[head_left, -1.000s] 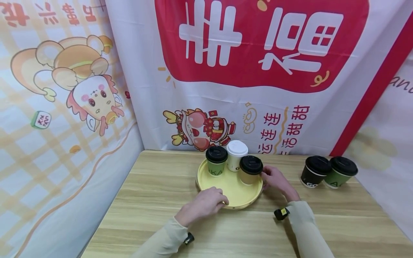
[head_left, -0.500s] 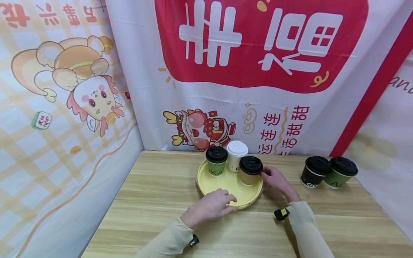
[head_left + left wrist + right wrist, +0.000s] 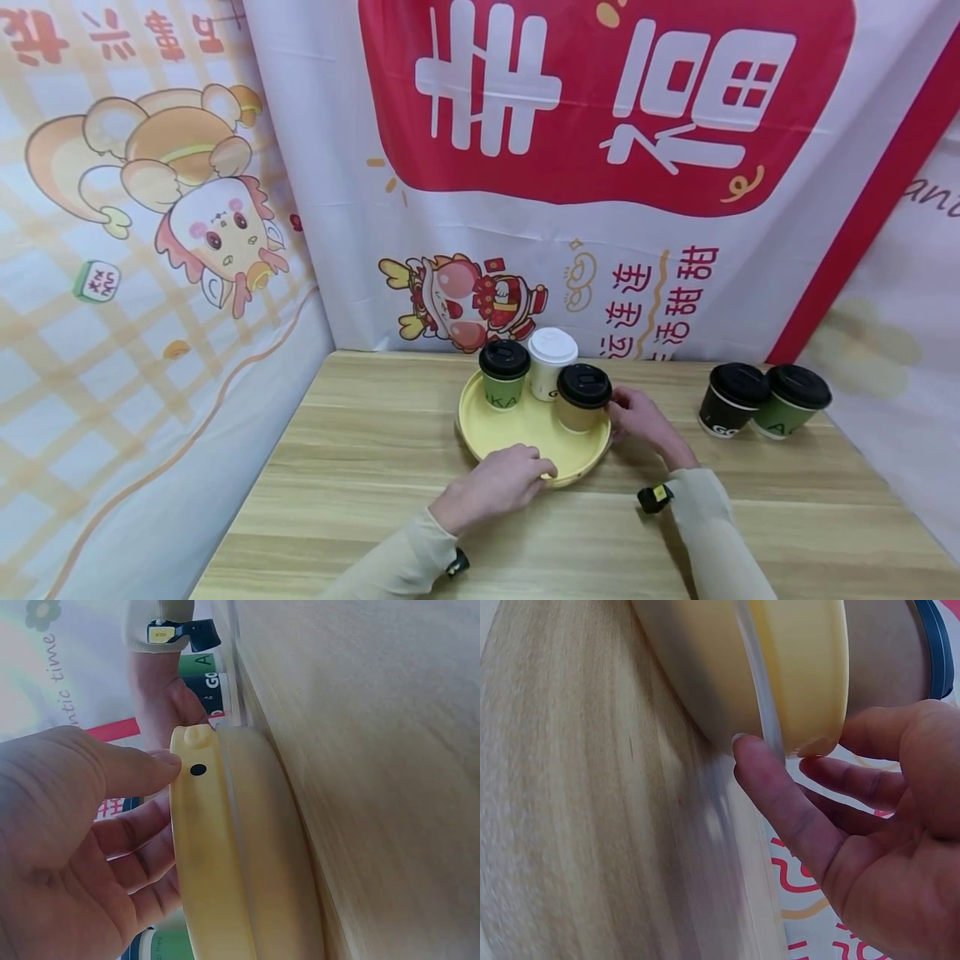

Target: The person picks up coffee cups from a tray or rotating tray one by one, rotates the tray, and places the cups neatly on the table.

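Observation:
A round yellow tray with a raised rim stands on the wooden table. On it are a green paper cup with a black lid, a white lidded cup and a tan cup with a black lid. My left hand pinches the tray's front rim, thumb at its edge and curled fingers over the inner side. At the right side, my right hand holds the rim close to the tan cup. Its thumb lies against the outer wall, the other fingers at the rim.
A black cup and another green cup, both with black lids, stand together at the right rear of the table. A printed cloth backdrop hangs behind the table, with a patterned cloth along the left.
My left hand has moved a little to the right along the tray's front rim, its fingers spreading and then curling over the edge. The right hand, tray and cups stay in place.

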`<state>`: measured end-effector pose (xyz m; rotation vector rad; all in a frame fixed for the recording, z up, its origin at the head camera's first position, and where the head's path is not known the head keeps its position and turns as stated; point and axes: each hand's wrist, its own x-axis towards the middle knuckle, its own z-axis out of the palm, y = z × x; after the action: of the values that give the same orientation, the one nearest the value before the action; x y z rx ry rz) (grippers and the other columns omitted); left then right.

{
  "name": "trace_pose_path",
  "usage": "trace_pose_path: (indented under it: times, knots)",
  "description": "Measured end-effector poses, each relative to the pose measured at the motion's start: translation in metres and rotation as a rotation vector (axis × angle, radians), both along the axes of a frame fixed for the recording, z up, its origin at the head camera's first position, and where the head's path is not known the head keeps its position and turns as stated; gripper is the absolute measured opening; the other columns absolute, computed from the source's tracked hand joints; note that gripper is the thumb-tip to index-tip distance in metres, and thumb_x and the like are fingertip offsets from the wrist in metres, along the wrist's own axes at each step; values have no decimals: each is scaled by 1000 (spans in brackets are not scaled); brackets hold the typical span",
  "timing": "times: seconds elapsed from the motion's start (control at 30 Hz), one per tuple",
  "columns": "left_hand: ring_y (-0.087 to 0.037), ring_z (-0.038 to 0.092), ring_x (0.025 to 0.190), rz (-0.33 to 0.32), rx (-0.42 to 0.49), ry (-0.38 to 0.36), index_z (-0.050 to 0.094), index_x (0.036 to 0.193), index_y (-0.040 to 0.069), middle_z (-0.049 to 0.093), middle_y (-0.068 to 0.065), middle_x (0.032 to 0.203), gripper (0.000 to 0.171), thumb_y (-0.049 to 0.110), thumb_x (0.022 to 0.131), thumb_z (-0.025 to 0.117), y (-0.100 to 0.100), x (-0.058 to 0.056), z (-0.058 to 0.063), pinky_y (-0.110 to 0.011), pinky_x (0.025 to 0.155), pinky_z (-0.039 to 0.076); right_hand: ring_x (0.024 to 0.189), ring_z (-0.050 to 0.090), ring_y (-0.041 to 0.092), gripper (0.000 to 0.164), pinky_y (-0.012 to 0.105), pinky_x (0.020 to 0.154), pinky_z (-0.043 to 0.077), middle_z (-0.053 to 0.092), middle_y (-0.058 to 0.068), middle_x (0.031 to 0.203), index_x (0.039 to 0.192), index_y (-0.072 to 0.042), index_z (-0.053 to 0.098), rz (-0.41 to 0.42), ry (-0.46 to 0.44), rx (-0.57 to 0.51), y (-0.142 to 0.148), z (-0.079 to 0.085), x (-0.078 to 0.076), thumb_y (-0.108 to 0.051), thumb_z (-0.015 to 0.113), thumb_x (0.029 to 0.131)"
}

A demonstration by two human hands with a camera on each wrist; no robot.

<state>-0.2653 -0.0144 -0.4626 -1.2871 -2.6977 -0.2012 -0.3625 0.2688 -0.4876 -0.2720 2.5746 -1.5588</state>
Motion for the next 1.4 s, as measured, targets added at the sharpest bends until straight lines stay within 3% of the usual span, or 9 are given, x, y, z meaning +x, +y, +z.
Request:
trace_pose_path:
  times: [0.33,0.73,0.87,1.0,1.23,1.4]
  knots:
    - [-7,55,79,8,6,-22,67,106,28,61,9,90,19,23,88,61,-15,-1,3,-20,67,45,70,61,25,22,42,61,55,58,21,96,106,1,55,-12,-30,18,1,0,-2,-15,48,93]
    - [-7,55,80,-2,25,-33,68,105,27,62,9,90,19,23,88,61,-28,-6,0,-22,73,45,68,61,27,16,45,60,55,57,18,89,101,3,55,-9,-13,-12,2,-5,-4,-10,49,92]
    - [-9,55,84,10,32,-62,64,112,24,62,6,96,24,28,88,61,-25,-4,3,-24,76,46,69,61,27,17,44,61,55,57,18,90,101,2,55,-14,-16,0,3,-5,-4,-11,49,92]
    - [-11,55,87,6,60,-42,61,117,22,60,3,99,30,31,89,60,-16,-2,7,-24,75,46,70,61,28,19,44,61,55,58,18,91,104,2,55,-21,-14,8,4,-4,-5,-13,49,93]
    - [-11,55,88,-11,100,-15,60,117,23,59,3,99,31,31,88,62,1,-4,5,-22,71,46,68,61,27,19,44,60,55,57,18,90,103,2,56,-15,-19,-11,2,-6,-6,-13,50,93]
    - [-11,55,88,-12,81,-25,60,117,23,59,4,98,30,30,88,62,9,-4,5,-21,69,46,66,61,27,19,46,61,55,58,18,89,103,2,56,-11,-17,-16,1,-4,-5,-14,50,94]
